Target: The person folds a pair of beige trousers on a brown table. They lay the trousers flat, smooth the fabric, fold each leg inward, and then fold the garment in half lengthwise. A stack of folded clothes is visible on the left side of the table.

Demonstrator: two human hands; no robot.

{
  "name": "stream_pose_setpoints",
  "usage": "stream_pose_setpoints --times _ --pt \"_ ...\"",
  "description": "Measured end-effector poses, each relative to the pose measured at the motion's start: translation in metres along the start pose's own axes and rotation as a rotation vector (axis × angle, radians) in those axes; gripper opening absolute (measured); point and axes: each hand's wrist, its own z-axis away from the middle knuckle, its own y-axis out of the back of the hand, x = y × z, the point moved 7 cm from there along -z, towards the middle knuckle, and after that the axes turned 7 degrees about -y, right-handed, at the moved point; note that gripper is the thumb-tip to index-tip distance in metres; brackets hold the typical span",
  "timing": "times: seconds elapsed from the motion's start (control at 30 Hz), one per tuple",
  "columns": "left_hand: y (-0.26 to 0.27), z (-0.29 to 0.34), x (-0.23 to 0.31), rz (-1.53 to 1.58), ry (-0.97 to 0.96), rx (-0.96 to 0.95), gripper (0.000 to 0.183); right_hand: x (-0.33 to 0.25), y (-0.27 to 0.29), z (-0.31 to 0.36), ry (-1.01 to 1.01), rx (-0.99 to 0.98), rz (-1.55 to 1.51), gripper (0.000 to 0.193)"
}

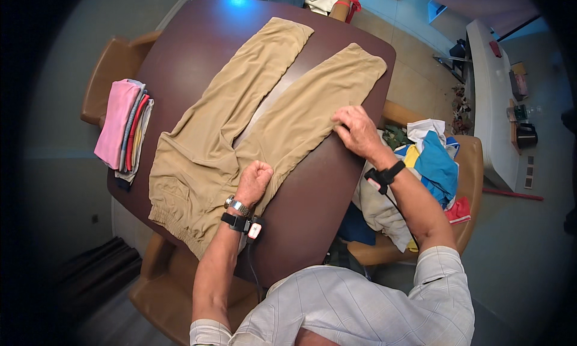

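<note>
Tan trousers (210,124) with an elastic waistband lie spread on the dark brown table (312,208), the waist at the near left and both legs stretching toward the far side. My left hand (255,182) is closed on the cloth at the near side edge, below where the legs part; its fingertips are hidden. Along the outer edge of the right-hand leg, my right hand (359,134) pinches the fabric between thumb and curled fingers. Slight wrinkles run across the cloth between the two hands.
A folded stack of clothes (117,127), pink on top, sits at the table's left edge. To the right, a brown chair (472,166) holds a loose heap of garments (439,166). Other brown chairs (102,75) stand around the table. More clothes (324,2) lie beyond the far edge.
</note>
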Motion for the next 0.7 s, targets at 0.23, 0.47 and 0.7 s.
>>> stream_pose_setpoints --times 0.23,0.47,0.7 --pt "0.004 0.000 0.002 0.015 0.024 -0.001 0.014 -0.035 -0.066 0.068 -0.414 -0.196 -0.400 0.012" --pt "0.002 0.005 0.008 0.108 0.043 -0.025 0.016 -0.082 -0.132 0.106 -1.130 -0.437 -1.000 0.027" --pt "-0.002 0.008 0.008 0.111 -0.018 -0.057 0.016 -0.082 -0.148 0.100 -1.305 -0.362 -1.002 0.020"
